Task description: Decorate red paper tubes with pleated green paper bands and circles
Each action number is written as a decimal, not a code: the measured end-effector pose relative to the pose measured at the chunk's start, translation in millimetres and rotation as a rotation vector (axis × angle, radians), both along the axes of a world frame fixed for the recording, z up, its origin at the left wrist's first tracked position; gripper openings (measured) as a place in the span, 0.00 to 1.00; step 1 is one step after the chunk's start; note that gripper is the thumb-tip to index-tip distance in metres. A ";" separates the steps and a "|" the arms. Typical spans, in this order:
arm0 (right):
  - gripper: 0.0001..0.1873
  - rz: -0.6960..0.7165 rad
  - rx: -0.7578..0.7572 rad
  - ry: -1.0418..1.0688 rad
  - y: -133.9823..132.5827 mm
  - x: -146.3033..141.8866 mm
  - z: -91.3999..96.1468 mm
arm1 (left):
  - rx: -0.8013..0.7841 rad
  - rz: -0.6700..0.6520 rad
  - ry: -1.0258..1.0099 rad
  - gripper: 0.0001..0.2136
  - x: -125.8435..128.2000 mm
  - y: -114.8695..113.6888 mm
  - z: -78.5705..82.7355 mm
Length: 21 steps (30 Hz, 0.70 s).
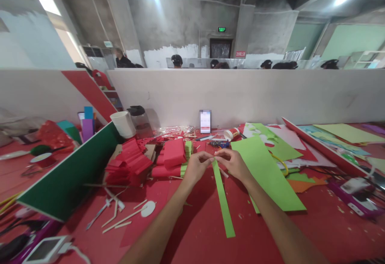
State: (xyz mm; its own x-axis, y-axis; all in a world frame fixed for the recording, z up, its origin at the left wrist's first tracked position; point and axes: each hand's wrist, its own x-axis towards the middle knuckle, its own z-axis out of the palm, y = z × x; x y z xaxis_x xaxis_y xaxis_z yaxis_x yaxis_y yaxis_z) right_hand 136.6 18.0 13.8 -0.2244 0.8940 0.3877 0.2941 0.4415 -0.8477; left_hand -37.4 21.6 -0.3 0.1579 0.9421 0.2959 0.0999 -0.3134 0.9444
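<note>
A long, narrow strip of light green paper (223,206) hangs from my fingertips and runs down toward me over the red tabletop. Its far end is pinched between the thumb and fingers of my left hand (198,165). My right hand (233,163) pinches the same end from the other side, and the fingertips of both hands meet there. Just how the paper lies between the fingertips is too small to make out. Beside my right forearm lies a large light green sheet (267,179). Folded red paper (174,152) is stacked left of my left hand.
Crumpled red paper strips (129,161), wooden sticks (122,222) and a white paper disc (148,208) lie left. A green board (72,171) stands as a divider. A phone (205,121) leans on the white partition (255,95). Scissors with a yellow handle (284,167) lie right.
</note>
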 end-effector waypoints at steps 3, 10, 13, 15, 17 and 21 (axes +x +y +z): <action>0.07 -0.021 0.020 -0.064 -1.1 -0.7 1.6 | 0.009 0.007 0.011 0.10 0.3 -0.2 -0.6; 0.08 0.018 0.003 -0.113 -5.1 -3.8 1.7 | 0.052 0.016 0.079 0.05 0.2 -3.3 0.6; 0.07 0.009 -0.028 -0.093 -4.1 -4.0 0.9 | 0.073 0.014 0.086 0.04 2.0 -3.7 0.0; 0.06 -0.002 -0.055 -0.073 -2.7 -3.7 1.1 | 0.094 0.011 0.083 0.03 3.1 -4.0 -0.3; 0.06 0.006 -0.085 -0.031 -1.4 -3.0 1.6 | 0.124 0.004 0.087 0.04 3.7 -4.8 0.0; 0.07 0.012 -0.117 0.098 0.6 -1.0 1.3 | 0.158 -0.016 0.107 0.06 4.2 -7.0 1.6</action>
State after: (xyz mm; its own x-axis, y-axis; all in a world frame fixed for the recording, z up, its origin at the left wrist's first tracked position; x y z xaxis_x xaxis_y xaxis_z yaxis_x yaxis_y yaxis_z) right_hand 135.7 18.6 15.1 -0.2014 0.9319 0.3017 0.2029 0.3410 -0.9179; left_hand -33.1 14.6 1.3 0.2113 0.8821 0.4210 0.1911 -0.4596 0.8673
